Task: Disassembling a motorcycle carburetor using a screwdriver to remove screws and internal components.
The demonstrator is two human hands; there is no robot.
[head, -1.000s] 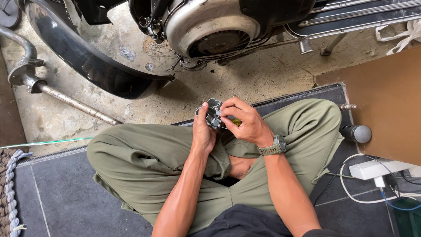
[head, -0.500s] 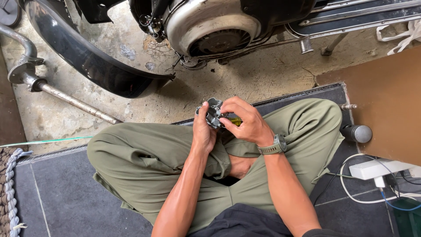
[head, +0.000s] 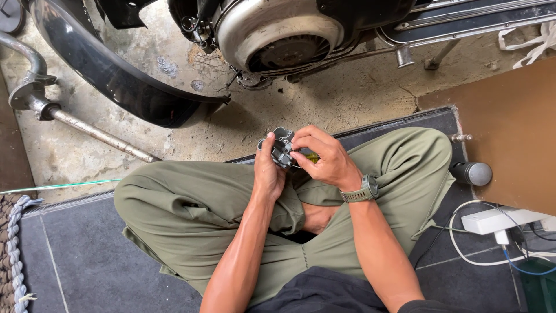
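Held between both hands above the crossed legs, a small dark metal part [head: 282, 146] sits at the centre of the view, just over the gap between the knees. Its exact form cannot be told, as fingers cover much of it. The left hand [head: 269, 171] cradles the part from below and from the left, palm turned inward, thumb raised along the part's upper left edge, fingers curled closed around it. The right hand [head: 327, 159] closes over the part from the right, fingers bent and pinched toward it; a short yellow-green tool handle [head: 311, 156] shows beneath these fingers, touching the part, though how it is gripped is hidden. A grey wristwatch [head: 361, 190] circles the right wrist. Both forearms rise from the lower edge of the frame and meet over olive-green trousers [head: 191, 214], the person sitting cross-legged on a dark mat [head: 87, 261]. Beyond the knees lies a stained concrete floor [head: 324, 104]. Above it stands a scooter, its rounded metal engine cover [head: 278, 35] and black curved fender [head: 121, 87] well apart from the hands. A metal pipe [head: 87, 130] lies at upper left. At right, a brown board [head: 509, 127], a white power strip [head: 498, 220] with cables, and a grey knob-ended handle [head: 472, 173] rest near the right knee.
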